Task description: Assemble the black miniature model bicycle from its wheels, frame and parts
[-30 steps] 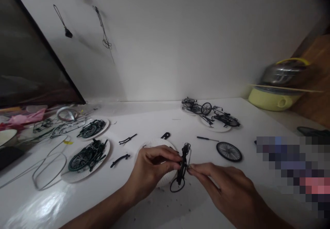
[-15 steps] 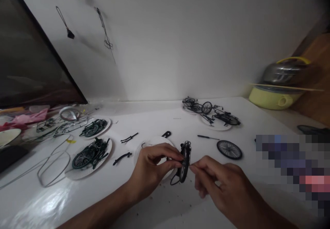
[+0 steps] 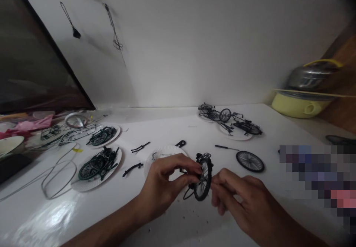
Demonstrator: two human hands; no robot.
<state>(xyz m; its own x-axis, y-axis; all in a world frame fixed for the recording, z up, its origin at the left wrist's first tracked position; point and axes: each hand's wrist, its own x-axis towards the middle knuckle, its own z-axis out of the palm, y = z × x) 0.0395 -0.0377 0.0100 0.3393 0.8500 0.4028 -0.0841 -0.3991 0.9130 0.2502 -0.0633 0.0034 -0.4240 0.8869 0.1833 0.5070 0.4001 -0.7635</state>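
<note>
My left hand (image 3: 167, 182) is closed on a miniature bicycle part with a black spoked wheel (image 3: 208, 191), thumb and fingertips pinching it near the hub. The wheel stands almost upright, and a thin black loop hangs beneath it. At the wheel's right side my right hand (image 3: 241, 198) is closed in a pinch; whatever lies between its fingertips is too small to make out. A loose black wheel (image 3: 250, 161) lies flat beyond the right hand. A small screwdriver (image 3: 222, 147) rests to the left of that wheel. Behind my left hand sits a paper plate (image 3: 151, 154), partly hidden.
Green miniature bicycles lie on a front-left plate (image 3: 80, 188) and on another behind it. Black bicycle parts (image 3: 247, 126) occupy plates at the back. Two slim black parts (image 3: 133, 169) lie left of centre. A monitor (image 3: 36, 54) stands left, a yellow pot (image 3: 294, 104) right.
The held wheel has turned from nearly edge-on to show more of its spokes. My right fingertips stay close to its right side. The view has shifted slightly.
</note>
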